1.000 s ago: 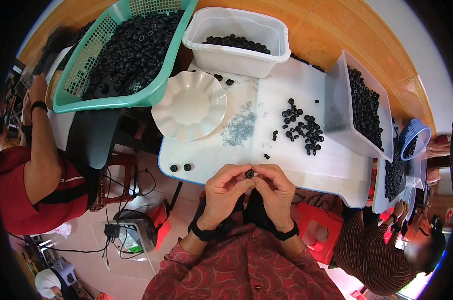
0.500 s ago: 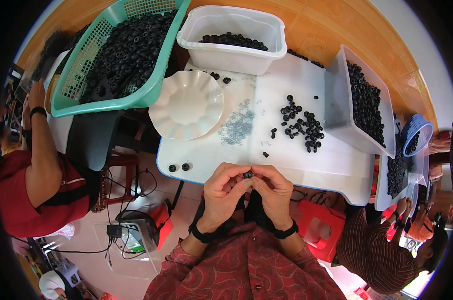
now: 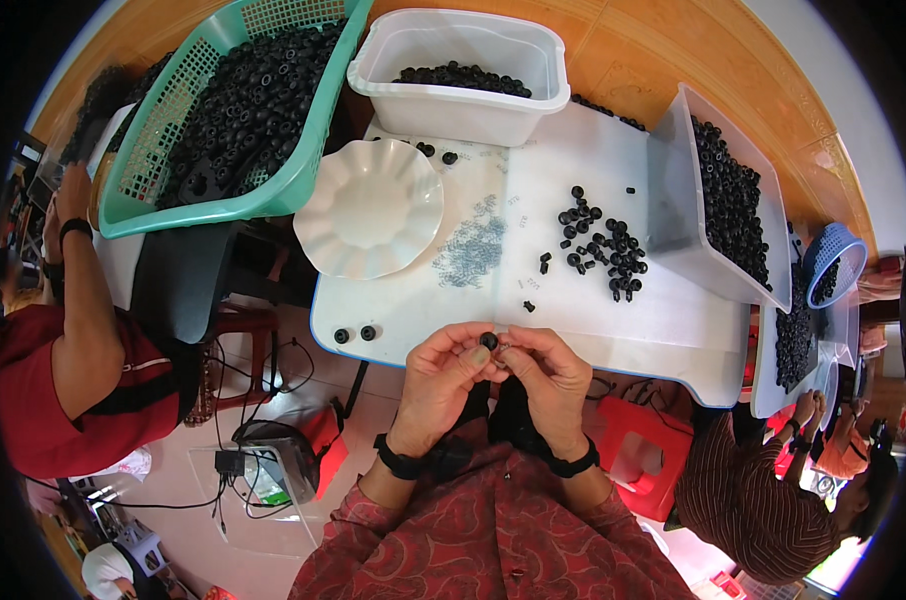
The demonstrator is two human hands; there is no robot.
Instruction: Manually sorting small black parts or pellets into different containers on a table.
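Close to the table's front edge, my left hand [image 3: 440, 383] pinches a small round black plastic part [image 3: 489, 341] between thumb and fingers. Beside it, my right hand [image 3: 545, 385] is closed in a pinch on something tiny, maybe a spring, too small to make out. The fingertips of both hands nearly meet. A pile of fine grey, spring-like pieces [image 3: 471, 247] lies beyond them on the white table [image 3: 573, 320]. Farther right are loose small black parts [image 3: 613, 250]. Two round black parts [image 3: 368, 332] stand near the front left edge.
A white scalloped plate [image 3: 368, 205] sits at the left. Behind are a green basket [image 3: 143, 205] and a white tub [image 3: 463, 118], both holding black parts. At the right stands a translucent bin [image 3: 673, 200] of black parts. People work on both sides; a red stool [image 3: 643, 450] is below right.
My fingertips have parted slightly and the round black part now shows more fully in my left fingers. My right fingertips have drawn a little to the right of it.
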